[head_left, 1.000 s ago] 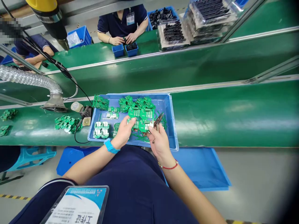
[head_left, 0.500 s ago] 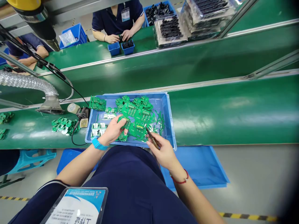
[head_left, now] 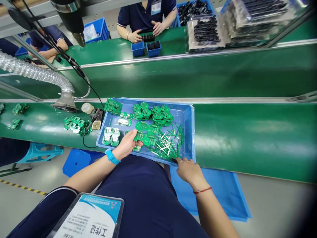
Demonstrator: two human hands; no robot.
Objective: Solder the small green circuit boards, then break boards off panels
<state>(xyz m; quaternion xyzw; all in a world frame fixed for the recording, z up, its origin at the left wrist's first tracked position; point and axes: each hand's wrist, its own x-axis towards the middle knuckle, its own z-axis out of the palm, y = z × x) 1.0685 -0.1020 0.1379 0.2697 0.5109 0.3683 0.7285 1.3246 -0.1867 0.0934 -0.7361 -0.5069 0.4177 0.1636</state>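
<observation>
My left hand is closed on the edge of a green circuit board panel, with its thumb on top. The panel is several round boards still joined together, held over the blue tray. At the tray's front right corner, my right hand has its fingers bent around a slim dark hand tool. Only a bit of that tool shows, the rest hidden by the fingers. Thin green and white board strips lie scattered between the hands. Stacks of separated round boards sit at the tray's back.
Left of the tray are a small black-and-tan fixture, a pile of boards and a fume hose nozzle. A black cable hangs there. Across the bench a co-worker's hands handle black parts beside small blue bins.
My right hand has moved from the panel to the tray's front right corner with the tool. My left hand keeps hold of the boards, now lower and flatter. The view has shifted left.
</observation>
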